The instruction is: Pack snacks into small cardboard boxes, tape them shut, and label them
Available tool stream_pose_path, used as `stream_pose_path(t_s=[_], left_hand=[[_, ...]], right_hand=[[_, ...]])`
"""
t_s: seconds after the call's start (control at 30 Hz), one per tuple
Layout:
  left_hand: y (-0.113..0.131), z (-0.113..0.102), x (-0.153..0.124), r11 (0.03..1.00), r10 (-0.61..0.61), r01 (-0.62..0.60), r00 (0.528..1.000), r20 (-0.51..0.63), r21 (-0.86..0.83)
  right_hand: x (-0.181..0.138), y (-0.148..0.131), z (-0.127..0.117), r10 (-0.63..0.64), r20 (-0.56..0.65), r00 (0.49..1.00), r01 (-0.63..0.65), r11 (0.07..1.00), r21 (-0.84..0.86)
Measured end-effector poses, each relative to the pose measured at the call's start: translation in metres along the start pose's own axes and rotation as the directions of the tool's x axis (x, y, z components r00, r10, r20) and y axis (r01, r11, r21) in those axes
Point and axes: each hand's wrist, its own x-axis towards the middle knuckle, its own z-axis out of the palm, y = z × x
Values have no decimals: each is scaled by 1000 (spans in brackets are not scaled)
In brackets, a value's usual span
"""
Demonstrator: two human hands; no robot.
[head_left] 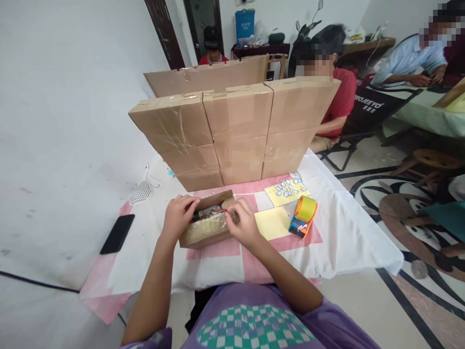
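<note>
A small cardboard box [208, 239] is lying between the two hands, its top standing open and its contents [211, 211] showing inside; it is looking at least partly filled, but not yet closed. The left hand's grip [178, 213] is resting curled at the box's left end, thumb near fingers; I cannot tell whether it is pinching anything. The right hand's grip [244, 224] is standing nearly closed at the other end, near something thin and red; what it is holding, I cannot tell. Right of that grip, a plain yellow sheet [272, 224] is lying, a tape dispenser [303, 217] resting untouched beyond. Ahead of both grips, stacked boxes [240, 131] are standing, apparently shut. Well left, a phone [117, 234] is lying on the worktop [348, 232].
</note>
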Motion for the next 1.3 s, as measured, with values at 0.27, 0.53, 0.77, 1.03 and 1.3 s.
stream_pose_path(t_s=[0.27,0.53,0.77,1.03,1.3], left_hand=[[38,-20,-41,993,-28,19,997,-73,-121],[55,-33,-69,993,-39,27,994,-103,-116],[57,-56,-78,978,184,-176,981,62,-113],[67,-75,-60,928,370,-318,851,372,-196],[73,-65,-57,973,190,-37,688,700,-229]], right_hand=[[11,-44,-1,269,456,848,-324,945,44],[-2,-50,8,324,561,762,-482,862,157],[-28,-67,0,311,558,770,-382,924,12],[-50,-83,-3,347,527,776,-333,935,-125],[-59,-88,-10,343,515,786,-341,935,-102]])
